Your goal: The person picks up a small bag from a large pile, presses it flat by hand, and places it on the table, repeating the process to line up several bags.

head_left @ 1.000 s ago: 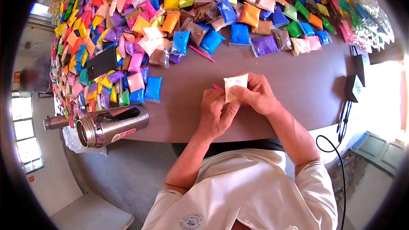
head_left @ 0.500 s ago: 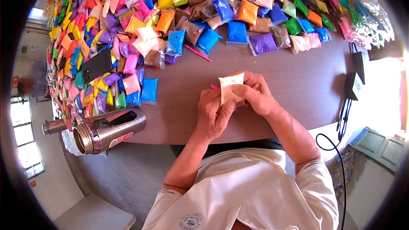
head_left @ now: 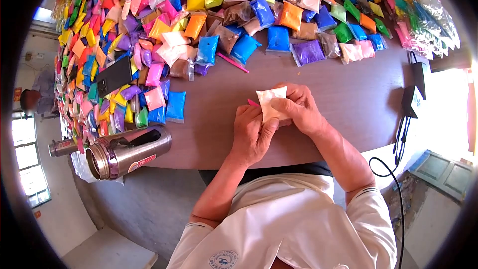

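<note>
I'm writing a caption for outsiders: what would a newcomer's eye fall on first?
Probably the packets, heaped in many bright colours along the far side and left of the table. Next, the left hand and right hand, holding a pale packet near the middle of the picture. Then perhaps the shiny flask at the table's near left edge.

Bright daylight pours from the right, burning the opening (head_left: 455, 104) there to white; the left window (head_left: 31, 157) glares too. Soft shadow darkens the table (head_left: 343, 89) beside the left hand (head_left: 251, 137). Fisheye distortion curves the edges into black corners; a distant person's head (head_left: 31, 100) is blurred.
</note>
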Demonstrator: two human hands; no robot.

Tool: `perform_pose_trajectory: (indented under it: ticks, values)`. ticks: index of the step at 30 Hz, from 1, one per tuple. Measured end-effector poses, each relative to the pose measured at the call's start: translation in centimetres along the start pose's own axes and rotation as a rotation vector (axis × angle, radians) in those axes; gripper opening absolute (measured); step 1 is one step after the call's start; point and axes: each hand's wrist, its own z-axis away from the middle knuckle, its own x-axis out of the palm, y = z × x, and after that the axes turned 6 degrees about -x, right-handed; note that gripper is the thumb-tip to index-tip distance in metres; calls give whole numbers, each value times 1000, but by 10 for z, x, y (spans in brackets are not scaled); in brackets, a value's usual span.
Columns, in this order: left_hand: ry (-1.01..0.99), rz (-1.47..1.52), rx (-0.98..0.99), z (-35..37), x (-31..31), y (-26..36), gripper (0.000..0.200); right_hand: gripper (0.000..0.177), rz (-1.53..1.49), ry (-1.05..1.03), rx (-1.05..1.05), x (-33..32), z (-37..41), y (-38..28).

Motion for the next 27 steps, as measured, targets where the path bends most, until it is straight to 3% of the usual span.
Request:
perform_pose_trajectory:
  ticks: [13,19,27]
  values:
    - [42,-94,112,0,7,-6,31,23,104,-20,5,-2,2,1]
    - [12,23,-38,0,3,1,36,24,-69,-54,101,-5,-1,-7]
    - [61,-33,39,-1,7,-1,30,25,146,-79,49,-6,0,-3]
